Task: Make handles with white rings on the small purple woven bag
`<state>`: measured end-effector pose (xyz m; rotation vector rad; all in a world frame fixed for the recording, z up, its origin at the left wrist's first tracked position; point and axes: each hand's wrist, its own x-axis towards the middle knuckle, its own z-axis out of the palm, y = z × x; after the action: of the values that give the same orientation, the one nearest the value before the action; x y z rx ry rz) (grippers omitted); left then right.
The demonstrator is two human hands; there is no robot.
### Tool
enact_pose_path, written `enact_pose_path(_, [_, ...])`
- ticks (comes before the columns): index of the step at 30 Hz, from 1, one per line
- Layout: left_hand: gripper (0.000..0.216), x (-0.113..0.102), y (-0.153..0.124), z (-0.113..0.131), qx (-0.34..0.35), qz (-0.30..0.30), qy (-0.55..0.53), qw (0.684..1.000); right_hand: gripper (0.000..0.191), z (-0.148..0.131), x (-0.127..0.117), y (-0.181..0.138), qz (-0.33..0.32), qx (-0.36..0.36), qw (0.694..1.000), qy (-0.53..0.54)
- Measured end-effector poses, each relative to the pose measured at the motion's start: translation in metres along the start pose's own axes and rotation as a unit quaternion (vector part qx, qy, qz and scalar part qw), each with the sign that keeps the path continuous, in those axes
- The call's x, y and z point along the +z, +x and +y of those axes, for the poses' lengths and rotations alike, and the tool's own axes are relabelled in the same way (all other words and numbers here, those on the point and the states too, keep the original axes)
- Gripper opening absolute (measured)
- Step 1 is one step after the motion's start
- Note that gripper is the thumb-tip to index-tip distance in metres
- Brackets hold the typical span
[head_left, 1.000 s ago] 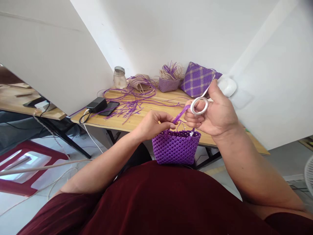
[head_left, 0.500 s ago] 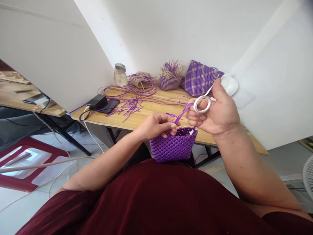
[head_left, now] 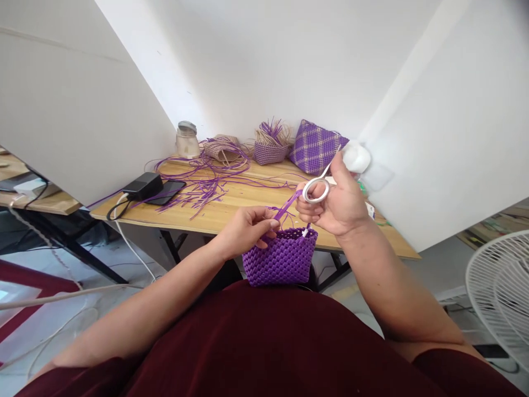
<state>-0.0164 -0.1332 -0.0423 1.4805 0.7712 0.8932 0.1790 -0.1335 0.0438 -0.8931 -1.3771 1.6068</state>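
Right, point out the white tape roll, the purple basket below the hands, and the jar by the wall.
White tape roll (head_left: 316,200): head view, lower edge of the ring.
Purple basket (head_left: 279,263): head view, middle of its woven side.
Jar (head_left: 187,145): head view, its body.

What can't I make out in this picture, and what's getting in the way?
All in the head view:
Floor of the small purple basket: hidden by its near side and the left hand.
Part of the purple strap: covered by the right hand and white tape roll.
White fan: cut off by the right edge.
Red frame: cut off by the left edge.
Glass jar: contents too small and blurred.
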Motion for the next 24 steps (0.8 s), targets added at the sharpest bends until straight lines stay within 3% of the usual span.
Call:
enact_pose_path(7, [0.020,0.011,0.000,-0.002,-0.025,0.038,0.000,0.999,0.080,0.004,-0.003,-0.007,0.012,-0.021,0.999,0.021])
enact_pose_path(15, [0.018,0.017,0.001,0.001,-0.059,0.025,-0.022,0.998,0.081,0.002,-0.013,-0.013,0.022,-0.013,1.000,-0.001])
enact_pose_path(21, [0.021,0.019,0.001,-0.003,-0.021,0.030,0.012,0.999,0.082,0.004,-0.017,-0.019,0.012,-0.016,1.000,-0.016])
enact_pose_path(24, [0.021,0.021,0.000,-0.007,-0.033,0.030,-0.015,0.999,0.082,0.005,-0.017,-0.022,0.026,-0.026,0.999,-0.019])
